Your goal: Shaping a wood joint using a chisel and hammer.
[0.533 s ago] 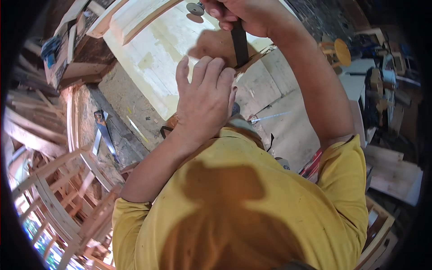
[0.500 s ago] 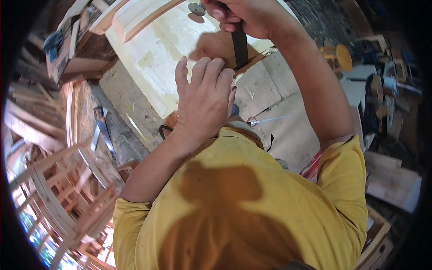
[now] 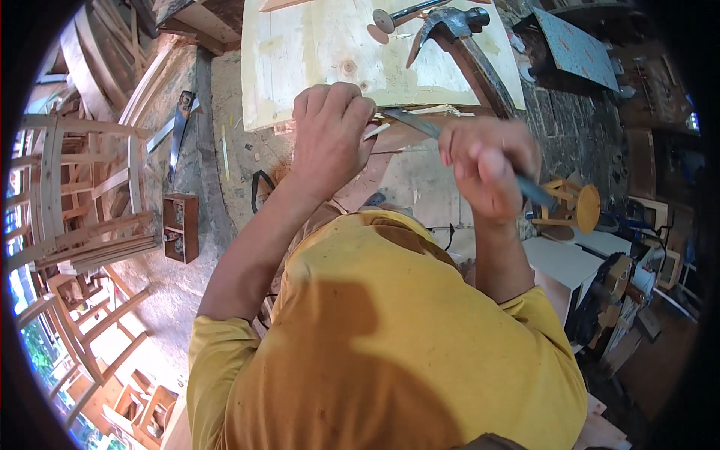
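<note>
My right hand [image 3: 491,161] is closed around a grey chisel [image 3: 416,122], with the butt sticking out below the fist. Its blade points left along the near edge of a pale wooden panel [image 3: 300,56], where the wood is splintered. My left hand [image 3: 330,135] is bent at that edge, close to the blade tip, with its fingertips hidden. A thin pale sliver [image 3: 377,131] shows beside the thumb. On the panel lie a claw hammer [image 3: 454,34] with a dark wooden handle and a metal rod with a round flat head [image 3: 384,21].
To the left are a handsaw [image 3: 180,131], a small wooden box [image 3: 180,229] and stacked wooden frames [image 3: 52,180]. A yellow stool [image 3: 587,208] and a white cabinet [image 3: 566,262] stand to the right. A speckled board [image 3: 576,49] is at the far right.
My right hand has come down and toward me, now with the chisel. The hammer lies on the panel. My view has turned, and my left hand stays by the panel edge.
</note>
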`<state>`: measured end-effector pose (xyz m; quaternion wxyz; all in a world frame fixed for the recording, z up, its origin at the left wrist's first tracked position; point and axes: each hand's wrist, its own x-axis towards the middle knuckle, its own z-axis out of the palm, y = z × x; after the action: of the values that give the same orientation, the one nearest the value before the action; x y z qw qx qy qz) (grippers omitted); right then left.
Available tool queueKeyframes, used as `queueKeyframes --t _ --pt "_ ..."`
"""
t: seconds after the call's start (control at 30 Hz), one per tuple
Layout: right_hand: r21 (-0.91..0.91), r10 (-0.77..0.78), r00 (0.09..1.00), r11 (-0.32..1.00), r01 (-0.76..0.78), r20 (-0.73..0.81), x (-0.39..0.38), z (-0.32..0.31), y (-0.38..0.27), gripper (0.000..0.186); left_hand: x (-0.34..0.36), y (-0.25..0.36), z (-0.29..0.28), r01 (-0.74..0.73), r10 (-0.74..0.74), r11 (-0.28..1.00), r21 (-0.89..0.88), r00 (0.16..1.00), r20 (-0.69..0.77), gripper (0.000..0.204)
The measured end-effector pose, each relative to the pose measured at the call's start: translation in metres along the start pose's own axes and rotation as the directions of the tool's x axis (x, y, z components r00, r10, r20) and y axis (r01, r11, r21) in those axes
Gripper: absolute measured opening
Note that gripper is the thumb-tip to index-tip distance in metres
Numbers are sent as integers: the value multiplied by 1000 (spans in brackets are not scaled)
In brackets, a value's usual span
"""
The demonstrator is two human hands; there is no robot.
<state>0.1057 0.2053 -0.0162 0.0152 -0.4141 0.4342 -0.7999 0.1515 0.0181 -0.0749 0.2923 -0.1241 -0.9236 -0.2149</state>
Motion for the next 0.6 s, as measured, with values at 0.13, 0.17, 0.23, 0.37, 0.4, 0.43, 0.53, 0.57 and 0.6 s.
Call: queueKeyframes --t 0.13,0.17,0.23,0.37,0.4,0.43,0.53,0.57,0.6 --pt "-133 368 904 906 -401 -216 56 -11 2 22 -1 5 0 26 -26 1000 -4 999 -44 37" --pt "0 476 844 871 -491 -247 71 -13 9 25 -1 6 0 20 -21 1000 -16 997 -73 38" --pt "121 624 735 778 -617 -265 88 -14 17 25 -1 7 0 40 -40 999 -4 997 -61 38" --pt "189 737 630 673 -715 -245 106 -20 32 20 1 6 4 69 -69 998 -3 996 -56 38" --pt "213 759 607 650 -730 -236 110 -24 38 20 2 6 5 67 -67 998 -2 996 -56 38" --pt "238 782 581 622 -746 -224 116 -27 45 19 3 4 6 81 -81 997 -2 994 -67 38" --pt "248 809 576 586 -772 -118 129 -43 67 18 9 0 8 99 -101 994 -37 994 -39 36" --pt "233 822 556 568 -790 -122 132 -47 73 19 10 -1 9 107 -108 994 -35 993 -49 35" --pt "231 823 554 567 -790 -126 135 -50 77 19 12 -2 9 117 -119 993 -34 992 -47 35"
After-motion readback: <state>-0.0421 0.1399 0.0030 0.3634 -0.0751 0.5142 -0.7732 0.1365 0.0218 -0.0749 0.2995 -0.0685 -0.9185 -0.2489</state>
